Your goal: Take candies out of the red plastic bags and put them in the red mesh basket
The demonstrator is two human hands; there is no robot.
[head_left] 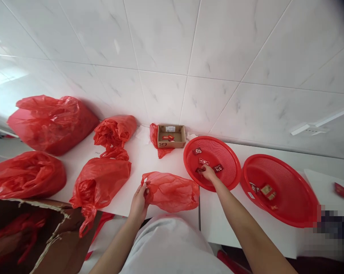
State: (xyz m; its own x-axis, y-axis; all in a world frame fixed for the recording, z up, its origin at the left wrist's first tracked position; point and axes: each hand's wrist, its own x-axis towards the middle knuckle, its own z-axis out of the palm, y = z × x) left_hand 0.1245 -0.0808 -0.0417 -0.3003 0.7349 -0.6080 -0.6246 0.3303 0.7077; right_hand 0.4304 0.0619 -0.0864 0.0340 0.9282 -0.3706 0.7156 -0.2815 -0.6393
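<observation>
My left hand is closed on the open mouth of a thin red plastic bag that lies on the white table in front of me. My right hand reaches into the nearer red mesh basket, its fingers closed around a small dark red sweet at the basket's bottom. Three more wrapped sweets lie loose in that basket.
A second red basket with a few packets stands to the right. A small cardboard box sits against the tiled wall. Several filled red bags crowd the left of the table. A torn carton stands at lower left.
</observation>
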